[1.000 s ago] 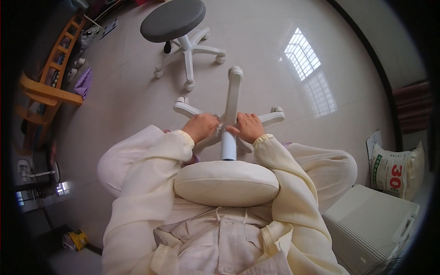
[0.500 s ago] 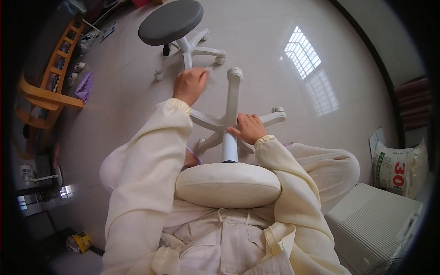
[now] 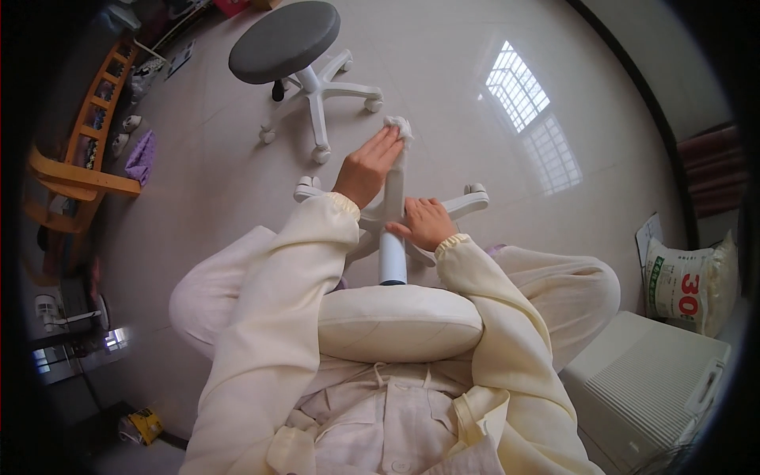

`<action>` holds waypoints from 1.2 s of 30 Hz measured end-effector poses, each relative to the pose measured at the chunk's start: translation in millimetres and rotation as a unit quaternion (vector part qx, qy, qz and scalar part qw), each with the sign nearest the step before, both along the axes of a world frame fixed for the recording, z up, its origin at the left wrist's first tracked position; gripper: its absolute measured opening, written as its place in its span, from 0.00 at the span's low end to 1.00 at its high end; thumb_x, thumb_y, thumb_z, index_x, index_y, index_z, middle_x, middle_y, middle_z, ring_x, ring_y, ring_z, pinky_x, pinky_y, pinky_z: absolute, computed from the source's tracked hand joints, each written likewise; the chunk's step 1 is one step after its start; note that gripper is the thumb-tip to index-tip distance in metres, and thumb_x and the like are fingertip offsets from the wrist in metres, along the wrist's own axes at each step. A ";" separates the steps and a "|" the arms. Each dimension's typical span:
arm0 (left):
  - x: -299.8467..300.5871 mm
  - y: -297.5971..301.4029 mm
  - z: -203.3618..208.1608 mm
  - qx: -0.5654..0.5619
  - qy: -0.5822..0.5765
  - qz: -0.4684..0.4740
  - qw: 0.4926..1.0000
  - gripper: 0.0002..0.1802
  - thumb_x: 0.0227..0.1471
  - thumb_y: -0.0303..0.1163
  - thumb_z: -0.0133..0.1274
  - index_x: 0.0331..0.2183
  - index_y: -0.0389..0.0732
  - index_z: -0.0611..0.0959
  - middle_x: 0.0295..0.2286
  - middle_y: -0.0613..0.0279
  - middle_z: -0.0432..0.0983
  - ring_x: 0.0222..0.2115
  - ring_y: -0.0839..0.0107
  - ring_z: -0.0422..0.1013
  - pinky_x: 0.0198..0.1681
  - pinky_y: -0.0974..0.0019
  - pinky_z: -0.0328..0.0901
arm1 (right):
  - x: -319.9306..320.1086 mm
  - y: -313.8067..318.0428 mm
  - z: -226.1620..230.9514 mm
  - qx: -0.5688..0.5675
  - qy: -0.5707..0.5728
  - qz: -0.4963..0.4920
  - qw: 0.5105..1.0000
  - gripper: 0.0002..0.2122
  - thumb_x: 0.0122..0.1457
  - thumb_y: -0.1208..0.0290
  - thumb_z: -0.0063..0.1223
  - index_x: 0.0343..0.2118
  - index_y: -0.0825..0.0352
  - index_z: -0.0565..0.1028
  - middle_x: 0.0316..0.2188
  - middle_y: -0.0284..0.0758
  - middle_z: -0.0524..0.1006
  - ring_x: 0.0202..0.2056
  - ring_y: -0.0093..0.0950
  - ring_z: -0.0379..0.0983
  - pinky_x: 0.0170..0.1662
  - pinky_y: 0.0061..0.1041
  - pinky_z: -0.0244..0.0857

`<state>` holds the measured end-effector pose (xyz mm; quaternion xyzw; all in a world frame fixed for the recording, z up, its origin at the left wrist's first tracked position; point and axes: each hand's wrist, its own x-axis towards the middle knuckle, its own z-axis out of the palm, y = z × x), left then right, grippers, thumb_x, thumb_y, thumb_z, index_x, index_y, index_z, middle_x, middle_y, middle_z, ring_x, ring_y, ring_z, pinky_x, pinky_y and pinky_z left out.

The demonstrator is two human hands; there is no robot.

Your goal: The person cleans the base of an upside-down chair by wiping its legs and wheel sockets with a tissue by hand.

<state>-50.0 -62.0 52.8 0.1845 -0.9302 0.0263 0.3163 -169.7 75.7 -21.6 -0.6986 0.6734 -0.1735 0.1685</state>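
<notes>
Cream stool point(image 3: 400, 328) lies tipped, mid-frame, seat lower center, wheeled base upward in frame. Left hand point(image 3: 366, 170), upper center: fingers hold a white wipe point(image 3: 398, 127) against the tip of the topmost leg point(image 3: 395, 182). Right hand point(image 3: 430, 223), just right of center, grasps the base near the column point(image 3: 392, 257). Gray stool point(image 3: 285, 43) stands upper left.

A crumpled white wipe point(image 3: 397, 124) hides the far end of the white plastic stool base point(image 3: 394, 190), the bare right hand point(image 3: 428, 223) covers part of it, and the cream left sleeve point(image 3: 269, 317) hides the left edge of the round cream seat point(image 3: 400, 326)
</notes>
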 end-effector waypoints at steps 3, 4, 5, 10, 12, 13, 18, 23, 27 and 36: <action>7.2 11.1 -9.7 0.041 -0.001 0.007 0.999 0.19 0.41 0.18 0.51 0.41 0.35 0.78 0.44 0.52 0.73 0.46 0.58 0.70 0.48 0.62 0.66 | -0.7 -0.1 -0.1 0.015 -0.003 -0.007 1.000 0.27 0.53 0.41 0.46 0.34 0.68 0.69 0.30 0.41 0.76 0.37 0.37 0.72 0.46 0.33 0.57; 10.8 15.4 -13.3 0.048 -0.016 0.003 0.999 0.20 0.40 0.18 0.51 0.40 0.35 0.78 0.43 0.53 0.74 0.46 0.59 0.70 0.47 0.62 0.67 | -0.5 -1.3 1.1 0.035 -0.005 -0.010 0.999 0.27 0.53 0.41 0.46 0.33 0.68 0.69 0.29 0.41 0.76 0.37 0.37 0.72 0.46 0.33 0.57; 14.2 18.6 -16.6 0.055 -0.030 -0.001 0.998 0.20 0.39 0.18 0.51 0.40 0.36 0.79 0.43 0.54 0.74 0.45 0.59 0.70 0.45 0.63 0.68 | 0.2 -1.7 2.3 0.034 -0.005 -0.008 0.999 0.27 0.53 0.41 0.46 0.33 0.68 0.69 0.29 0.41 0.76 0.37 0.37 0.72 0.46 0.33 0.57; 24.0 32.1 -21.0 0.076 -0.022 -0.017 0.997 0.19 0.38 0.19 0.52 0.38 0.36 0.79 0.39 0.57 0.75 0.41 0.61 0.71 0.42 0.64 0.69 | 2.2 -2.2 8.3 0.049 -0.003 -0.002 0.999 0.26 0.52 0.43 0.49 0.34 0.68 0.69 0.28 0.41 0.76 0.38 0.38 0.71 0.46 0.34 0.57; 27.6 38.9 -21.3 0.093 -0.019 -0.025 0.995 0.18 0.37 0.19 0.53 0.37 0.37 0.80 0.38 0.58 0.76 0.39 0.61 0.72 0.41 0.65 0.69 | -0.3 -6.8 16.5 0.082 -0.045 -0.008 0.996 0.23 0.50 0.49 0.53 0.37 0.68 0.69 0.31 0.41 0.75 0.38 0.38 0.71 0.45 0.35 0.59; 25.0 45.6 -18.7 0.146 -0.015 -0.028 0.989 0.16 0.37 0.19 0.53 0.34 0.37 0.79 0.35 0.59 0.76 0.38 0.61 0.72 0.40 0.65 0.70 | -2.2 -7.2 20.5 0.119 -0.088 -0.021 0.989 0.22 0.49 0.55 0.58 0.40 0.68 0.69 0.33 0.41 0.75 0.39 0.39 0.71 0.45 0.36 0.60; 11.3 49.0 -18.1 0.268 0.063 0.016 0.961 0.09 0.39 0.19 0.55 0.29 0.37 0.77 0.29 0.59 0.76 0.35 0.61 0.72 0.37 0.65 0.71 | 9.6 -13.0 40.8 -0.171 -0.178 -0.158 0.956 0.28 0.41 0.74 0.62 0.49 0.64 0.67 0.41 0.40 0.71 0.40 0.41 0.70 0.41 0.36 0.66; 9.2 51.7 -25.3 0.558 0.236 0.055 0.794 0.09 0.44 0.19 0.52 0.32 0.37 0.72 0.31 0.56 0.75 0.34 0.67 0.73 0.35 0.66 0.70 | 14.0 -20.5 41.3 -0.209 -0.223 -0.098 0.947 0.20 0.44 0.81 0.54 0.43 0.64 0.69 0.39 0.39 0.71 0.38 0.41 0.71 0.37 0.34 0.68; 24.0 41.6 -63.2 0.524 0.270 0.100 0.801 0.13 0.45 0.24 0.50 0.37 0.39 0.71 0.34 0.52 0.75 0.35 0.59 0.73 0.38 0.62 0.68 | 16.7 -21.5 39.3 -0.224 -0.143 -0.053 0.963 0.07 0.47 0.82 0.50 0.30 0.67 0.70 0.33 0.38 0.71 0.34 0.41 0.70 0.33 0.35 0.67; 31.7 47.2 -38.8 0.469 -0.164 0.110 0.861 0.36 0.36 0.49 0.62 0.42 0.37 0.69 0.30 0.51 0.77 0.33 0.53 0.74 0.39 0.57 0.66 | -4.2 -74.8 85.9 -0.274 -0.122 -0.133 0.945 0.10 0.47 0.82 0.49 0.34 0.63 0.72 0.31 0.36 0.71 0.32 0.39 0.71 0.32 0.35 0.67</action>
